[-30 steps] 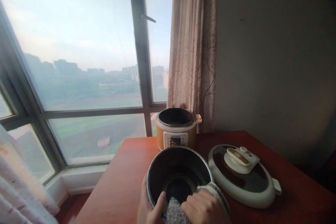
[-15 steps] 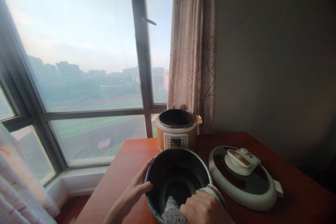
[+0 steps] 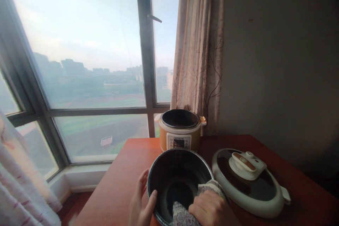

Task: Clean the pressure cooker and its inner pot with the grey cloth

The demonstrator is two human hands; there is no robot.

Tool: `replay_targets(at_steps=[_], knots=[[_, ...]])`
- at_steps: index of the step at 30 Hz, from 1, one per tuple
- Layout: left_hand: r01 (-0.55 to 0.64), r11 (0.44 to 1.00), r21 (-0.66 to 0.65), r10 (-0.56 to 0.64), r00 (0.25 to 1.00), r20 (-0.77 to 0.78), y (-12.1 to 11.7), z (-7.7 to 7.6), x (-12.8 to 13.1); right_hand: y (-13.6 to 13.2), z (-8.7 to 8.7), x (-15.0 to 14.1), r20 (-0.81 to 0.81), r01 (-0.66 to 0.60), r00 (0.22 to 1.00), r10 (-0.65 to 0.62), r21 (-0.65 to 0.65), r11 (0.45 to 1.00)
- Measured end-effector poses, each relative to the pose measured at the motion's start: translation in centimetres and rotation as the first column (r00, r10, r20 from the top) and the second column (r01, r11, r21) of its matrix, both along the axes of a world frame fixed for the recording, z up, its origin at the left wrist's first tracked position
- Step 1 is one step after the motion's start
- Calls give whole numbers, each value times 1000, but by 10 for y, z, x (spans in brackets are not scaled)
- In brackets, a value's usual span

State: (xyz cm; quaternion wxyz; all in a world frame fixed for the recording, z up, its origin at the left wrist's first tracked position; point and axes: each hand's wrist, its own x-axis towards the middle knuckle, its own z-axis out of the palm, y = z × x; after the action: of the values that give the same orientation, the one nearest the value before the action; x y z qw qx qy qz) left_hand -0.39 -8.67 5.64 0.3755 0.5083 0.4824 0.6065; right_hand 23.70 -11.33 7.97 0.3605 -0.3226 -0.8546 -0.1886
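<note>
A dark inner pot (image 3: 180,169) stands on the red-brown table (image 3: 124,187) close to me. My left hand (image 3: 140,204) grips its left rim, thumb hooked over the edge and fingers along the outer wall. My right hand (image 3: 210,210) is closed on a grey patterned cloth (image 3: 182,213) that hangs into the pot over its near right rim. Behind the pot stands the orange and white cooker body (image 3: 180,130), open on top. Its white lid (image 3: 249,180) lies flat on the table to the right.
A large window (image 3: 79,60) fills the left, with a patterned curtain (image 3: 198,49) beside a dark wall. A second light curtain (image 3: 18,183) hangs at the lower left. The table's left edge drops to the floor by the window sill.
My left hand has shifted back along the pot's left wall and the thumb is over the rim again. The view has turned slightly, and the right hand stays on the cloth.
</note>
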Motion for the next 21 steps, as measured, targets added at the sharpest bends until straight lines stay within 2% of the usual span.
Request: replay_targets(at_steps=[3,5,7,14,21], knots=[[-14,996,84,25,991,-131,-23,-2,17,-2,1,-4,4,34,999,-34,-17,999],[-85,990,116,100,985,-138,-31,-2,26,-4,2,-8,-15,50,999,-51,-44,998],[-114,988,103,127,983,-130,-33,-2,27,-7,4,-12,-42,63,997,-65,-50,997],[61,998,-27,-65,980,-187,-25,4,-7,-13,7,-26,-42,95,995,-93,53,994],[184,983,-18,-183,955,-233,-6,25,-20,-19,9,-26,51,68,996,-66,-31,997]])
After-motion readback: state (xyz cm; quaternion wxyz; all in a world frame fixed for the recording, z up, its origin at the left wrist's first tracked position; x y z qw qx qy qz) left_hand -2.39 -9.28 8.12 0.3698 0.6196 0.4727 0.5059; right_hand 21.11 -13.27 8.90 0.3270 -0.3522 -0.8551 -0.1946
